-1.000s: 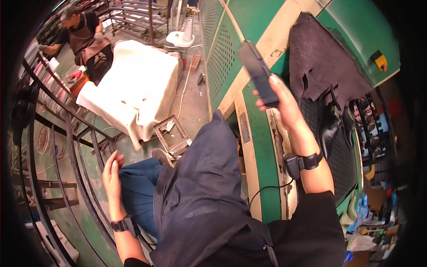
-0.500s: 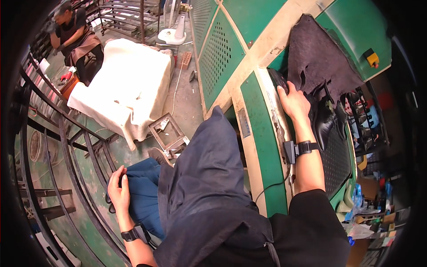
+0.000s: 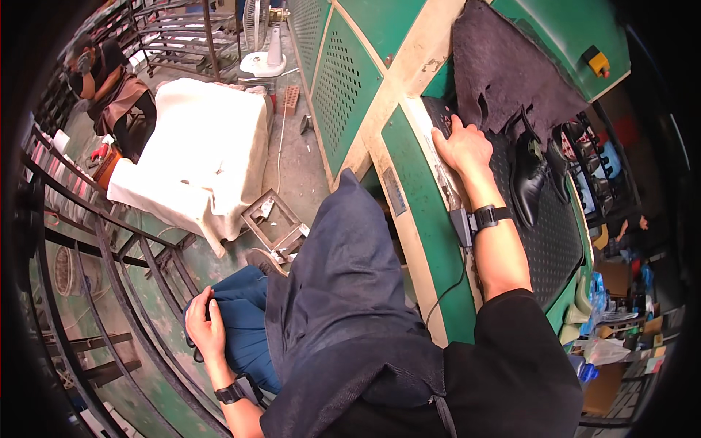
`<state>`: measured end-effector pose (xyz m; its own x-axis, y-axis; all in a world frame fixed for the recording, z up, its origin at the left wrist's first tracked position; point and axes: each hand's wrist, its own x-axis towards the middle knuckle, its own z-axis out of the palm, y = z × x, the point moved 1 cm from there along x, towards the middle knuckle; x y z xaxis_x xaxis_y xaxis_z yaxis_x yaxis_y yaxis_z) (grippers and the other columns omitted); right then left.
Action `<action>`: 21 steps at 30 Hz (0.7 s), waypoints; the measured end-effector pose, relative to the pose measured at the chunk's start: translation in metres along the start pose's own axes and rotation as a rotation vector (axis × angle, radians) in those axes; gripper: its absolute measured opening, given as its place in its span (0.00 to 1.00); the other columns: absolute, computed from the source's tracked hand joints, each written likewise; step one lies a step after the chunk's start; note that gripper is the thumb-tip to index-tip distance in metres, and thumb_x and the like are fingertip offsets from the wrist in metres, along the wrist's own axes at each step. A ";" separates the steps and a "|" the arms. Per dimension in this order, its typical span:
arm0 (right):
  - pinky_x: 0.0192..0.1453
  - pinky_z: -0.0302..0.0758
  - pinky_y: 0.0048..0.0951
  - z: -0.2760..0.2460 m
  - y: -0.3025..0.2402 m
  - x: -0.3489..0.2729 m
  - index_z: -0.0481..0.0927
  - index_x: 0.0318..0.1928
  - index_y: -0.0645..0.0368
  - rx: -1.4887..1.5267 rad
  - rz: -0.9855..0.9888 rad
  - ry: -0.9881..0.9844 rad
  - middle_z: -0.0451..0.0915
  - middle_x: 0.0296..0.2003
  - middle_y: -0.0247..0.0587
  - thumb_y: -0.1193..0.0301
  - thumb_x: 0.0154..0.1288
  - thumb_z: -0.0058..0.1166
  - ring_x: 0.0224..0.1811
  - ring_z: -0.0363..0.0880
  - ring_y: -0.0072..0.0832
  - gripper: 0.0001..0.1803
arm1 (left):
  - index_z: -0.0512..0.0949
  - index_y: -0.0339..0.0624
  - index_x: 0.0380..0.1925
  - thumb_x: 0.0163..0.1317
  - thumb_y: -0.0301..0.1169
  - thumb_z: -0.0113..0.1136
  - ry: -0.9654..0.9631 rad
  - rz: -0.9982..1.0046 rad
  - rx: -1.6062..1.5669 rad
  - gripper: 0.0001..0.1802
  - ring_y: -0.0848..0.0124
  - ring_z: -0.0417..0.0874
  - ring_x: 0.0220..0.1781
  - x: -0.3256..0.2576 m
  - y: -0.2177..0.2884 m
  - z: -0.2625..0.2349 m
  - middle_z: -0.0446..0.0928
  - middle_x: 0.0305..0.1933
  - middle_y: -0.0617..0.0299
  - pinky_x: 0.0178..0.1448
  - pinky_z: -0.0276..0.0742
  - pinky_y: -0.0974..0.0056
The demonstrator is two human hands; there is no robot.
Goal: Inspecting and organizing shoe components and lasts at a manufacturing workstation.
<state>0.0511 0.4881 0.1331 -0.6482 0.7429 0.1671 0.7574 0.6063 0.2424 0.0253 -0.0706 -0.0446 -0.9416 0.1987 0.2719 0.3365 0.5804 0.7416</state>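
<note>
My right hand point(image 3: 466, 150) lies on the near end of a black studded belt point(image 3: 551, 248) on the green machine, thumb by the cream edge, fingers apart and holding nothing that I can see. Past the fingers, a dark hanging flap point(image 3: 504, 62) covers the machine's opening. To the right of this hand, a shiny black shoe point(image 3: 527, 186) stands on the belt, with another black shoe point(image 3: 558, 169) partly behind it. My left hand point(image 3: 207, 327) is open, resting on my blue-trousered knee point(image 3: 244, 310).
Black metal rack bars point(image 3: 124, 292) run along the left. A white-covered block point(image 3: 197, 146) and a small metal frame point(image 3: 275, 223) stand ahead. Another person point(image 3: 109, 87) sits at the far left. A white fan point(image 3: 264, 58) stands behind. Shelves of shoes point(image 3: 588, 179) are at the right.
The view has shifted slightly. My right hand stays at the belt's near end, where more flat black surface now shows beside its fingers. My left hand remains on the knee.
</note>
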 end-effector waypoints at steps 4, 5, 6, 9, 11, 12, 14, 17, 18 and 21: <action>0.59 0.76 0.45 0.000 0.000 -0.001 0.69 0.69 0.50 0.000 -0.012 0.007 0.76 0.56 0.58 0.39 0.66 0.42 0.60 0.77 0.47 0.39 | 0.81 0.37 0.48 0.65 0.26 0.56 0.006 0.017 0.043 0.13 0.58 0.84 0.46 0.000 0.002 -0.001 0.84 0.42 0.54 0.55 0.75 0.59; 0.59 0.76 0.45 -0.001 0.000 -0.001 0.70 0.69 0.51 -0.006 -0.011 0.002 0.76 0.56 0.58 0.39 0.66 0.42 0.60 0.77 0.47 0.39 | 0.81 0.37 0.48 0.64 0.26 0.56 0.008 0.015 0.047 0.13 0.58 0.84 0.46 0.000 0.006 -0.001 0.84 0.42 0.54 0.55 0.75 0.59; 0.59 0.76 0.45 -0.001 0.000 -0.001 0.70 0.69 0.51 0.004 -0.007 -0.003 0.76 0.56 0.58 0.39 0.66 0.42 0.60 0.77 0.47 0.39 | 0.81 0.37 0.48 0.64 0.25 0.56 0.010 0.023 0.057 0.13 0.58 0.84 0.46 -0.001 0.003 -0.001 0.84 0.42 0.54 0.55 0.76 0.59; 0.58 0.77 0.44 -0.002 0.002 -0.001 0.70 0.68 0.53 0.003 -0.041 0.004 0.76 0.57 0.57 0.38 0.66 0.42 0.60 0.77 0.46 0.40 | 0.81 0.37 0.48 0.64 0.25 0.56 0.011 0.032 0.062 0.13 0.58 0.84 0.46 -0.002 0.003 0.001 0.84 0.42 0.54 0.54 0.76 0.59; 0.59 0.76 0.44 -0.007 -0.001 -0.006 0.70 0.68 0.53 0.015 -0.042 -0.007 0.77 0.57 0.56 0.38 0.66 0.41 0.60 0.77 0.45 0.41 | 0.81 0.37 0.48 0.64 0.25 0.56 0.002 0.042 0.077 0.13 0.58 0.84 0.45 -0.004 0.001 0.002 0.83 0.42 0.54 0.54 0.76 0.59; 0.60 0.76 0.44 -0.011 -0.001 -0.009 0.70 0.68 0.53 0.019 -0.047 -0.013 0.77 0.57 0.55 0.37 0.66 0.41 0.61 0.76 0.45 0.41 | 0.81 0.37 0.48 0.64 0.25 0.56 -0.006 0.047 0.083 0.13 0.58 0.84 0.45 -0.003 0.000 0.002 0.83 0.42 0.54 0.54 0.76 0.59; 0.61 0.75 0.44 -0.019 0.009 -0.014 0.70 0.69 0.52 0.096 -0.044 -0.040 0.77 0.57 0.54 0.37 0.66 0.41 0.62 0.76 0.45 0.41 | 0.81 0.37 0.48 0.64 0.25 0.56 -0.019 0.051 0.095 0.13 0.58 0.84 0.45 -0.002 0.003 0.001 0.83 0.42 0.54 0.54 0.76 0.59; 0.65 0.71 0.43 -0.011 0.049 -0.012 0.73 0.67 0.51 0.416 -0.050 0.012 0.79 0.57 0.54 0.37 0.66 0.41 0.62 0.77 0.45 0.40 | 0.81 0.36 0.48 0.65 0.26 0.56 -0.039 0.061 0.106 0.13 0.59 0.84 0.45 -0.004 0.000 0.001 0.83 0.42 0.54 0.54 0.76 0.59; 0.66 0.71 0.42 -0.002 0.068 -0.007 0.74 0.66 0.52 0.546 -0.067 0.061 0.80 0.57 0.54 0.38 0.67 0.43 0.62 0.77 0.46 0.38 | 0.81 0.36 0.48 0.65 0.26 0.56 -0.035 0.051 0.102 0.14 0.59 0.84 0.46 -0.005 -0.003 0.000 0.83 0.43 0.54 0.54 0.76 0.59; 0.67 0.70 0.39 -0.013 0.124 -0.009 0.75 0.64 0.58 0.722 -0.024 0.326 0.80 0.56 0.55 0.48 0.66 0.54 0.62 0.77 0.47 0.34 | 0.82 0.37 0.49 0.65 0.26 0.55 -0.042 0.022 0.090 0.14 0.60 0.84 0.47 -0.005 -0.006 -0.001 0.83 0.44 0.55 0.55 0.75 0.59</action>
<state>0.1501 0.5530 0.1739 -0.5704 0.6746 0.4685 0.5345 0.7380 -0.4119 0.0281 -0.0757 -0.0493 -0.9342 0.2444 0.2599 0.3567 0.6434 0.6774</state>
